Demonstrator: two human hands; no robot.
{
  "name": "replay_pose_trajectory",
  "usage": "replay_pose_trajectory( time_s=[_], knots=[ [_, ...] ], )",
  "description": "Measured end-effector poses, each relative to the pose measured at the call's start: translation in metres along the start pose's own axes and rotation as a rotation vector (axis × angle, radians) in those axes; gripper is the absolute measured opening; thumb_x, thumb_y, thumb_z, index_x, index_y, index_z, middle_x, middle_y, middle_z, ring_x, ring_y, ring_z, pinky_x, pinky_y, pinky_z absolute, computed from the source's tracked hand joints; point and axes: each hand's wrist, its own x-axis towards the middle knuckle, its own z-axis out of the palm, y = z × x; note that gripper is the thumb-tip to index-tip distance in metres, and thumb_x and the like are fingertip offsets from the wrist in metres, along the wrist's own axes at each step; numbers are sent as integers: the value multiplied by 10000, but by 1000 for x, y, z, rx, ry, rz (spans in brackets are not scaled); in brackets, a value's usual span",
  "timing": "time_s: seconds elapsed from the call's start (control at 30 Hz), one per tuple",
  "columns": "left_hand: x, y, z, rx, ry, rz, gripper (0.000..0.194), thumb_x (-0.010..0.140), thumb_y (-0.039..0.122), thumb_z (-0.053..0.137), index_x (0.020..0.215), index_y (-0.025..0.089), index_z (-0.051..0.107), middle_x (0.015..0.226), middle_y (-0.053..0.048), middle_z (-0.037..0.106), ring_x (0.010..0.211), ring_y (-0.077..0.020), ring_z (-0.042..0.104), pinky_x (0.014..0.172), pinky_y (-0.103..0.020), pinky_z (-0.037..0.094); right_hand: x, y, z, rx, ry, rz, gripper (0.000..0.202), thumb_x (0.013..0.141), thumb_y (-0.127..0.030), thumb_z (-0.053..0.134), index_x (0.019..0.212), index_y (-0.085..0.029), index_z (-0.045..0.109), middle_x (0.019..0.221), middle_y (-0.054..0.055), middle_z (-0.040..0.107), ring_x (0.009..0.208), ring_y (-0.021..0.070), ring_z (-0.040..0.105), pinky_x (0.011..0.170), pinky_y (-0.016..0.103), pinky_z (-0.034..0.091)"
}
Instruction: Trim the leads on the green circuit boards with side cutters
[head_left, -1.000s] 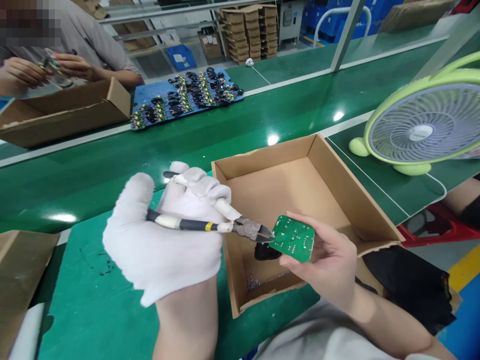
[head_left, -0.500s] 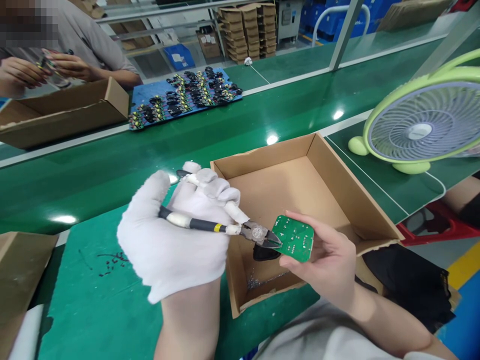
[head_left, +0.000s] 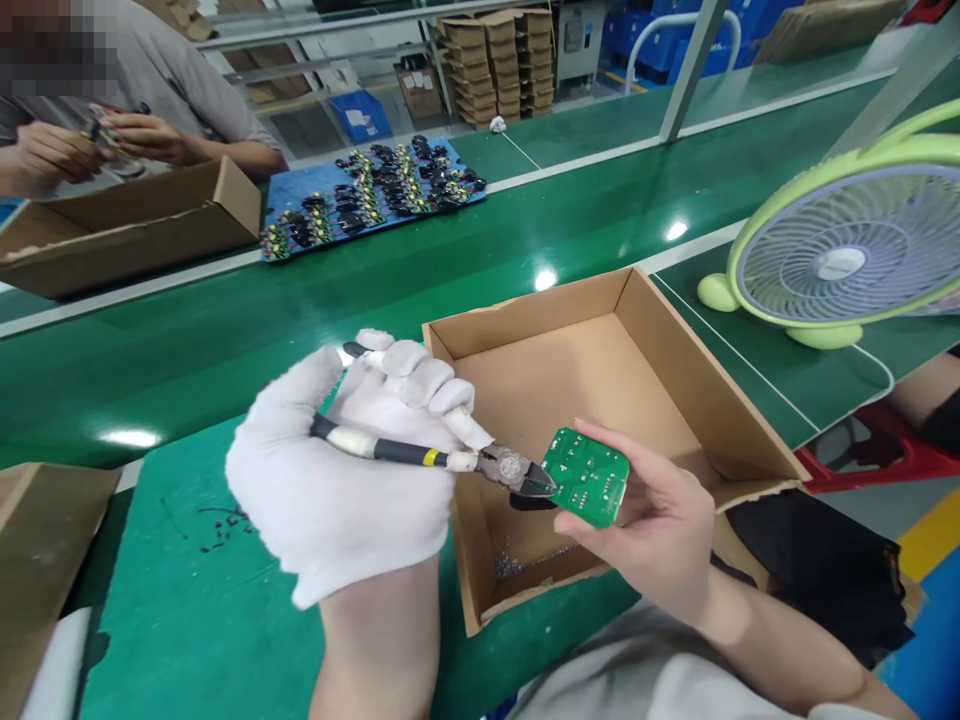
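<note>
My left hand (head_left: pixel 352 480), in a white glove, is wrapped round a pair of cutting pliers (head_left: pixel 514 468) with dark, taped handles. Their pointed jaws reach the left edge of a green circuit board (head_left: pixel 586 478); whether the tips touch it I cannot tell. Bare and gripping the board by its edges, my right hand (head_left: pixel 660 510) holds it with the soldered side towards me. Both hands are over the near part of an open cardboard box (head_left: pixel 555 375). Small metallic bits (head_left: pixel 510 566) lie in the box's near corner, and a black object (head_left: pixel 532 502) is partly hidden behind the pliers.
Dark scraps (head_left: pixel 221 525) lie on the green mat (head_left: pixel 172 620) at left. A green fan (head_left: pixel 840 262) stands at right. Across the bench are a blue tray (head_left: pixel 300 180) of wired parts, another cardboard box (head_left: pixel 135 235) and a co-worker's hands (head_left: pixel 142 135).
The pliers and my left hand have shifted slightly left. The board has turned a little in my right hand. Across the bench, the co-worker's hands have moved slightly.
</note>
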Motion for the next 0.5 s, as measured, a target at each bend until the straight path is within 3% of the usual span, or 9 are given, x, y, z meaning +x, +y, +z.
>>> replay_pose_trajectory(
  time_s=[0.17,0.37,0.5],
  knots=[
    [1,-1,2,-3,37,40,49,897,250,457,885,202,454,661,2,443,502,-125,435,458,-264,404,0,-1,0,-2,2,-3,476,725,-312,919,1160,-203,759,999,77,817,795,233,793,787,283,662],
    [-1,-3,5,27,99,77,262,1001,364,370,780,228,407,574,22,312,437,-121,318,418,-280,329,1,0,1,24,1,12,477,727,-282,918,1170,-208,756,1031,73,816,831,232,798,824,276,657],
    [-3,-3,8,-1,67,129,277,1028,348,324,786,232,392,566,29,319,440,-114,343,421,-271,354,1,1,1,63,7,36,455,716,-254,922,1142,-205,767,1016,55,821,857,204,798,835,213,635]
  ],
)
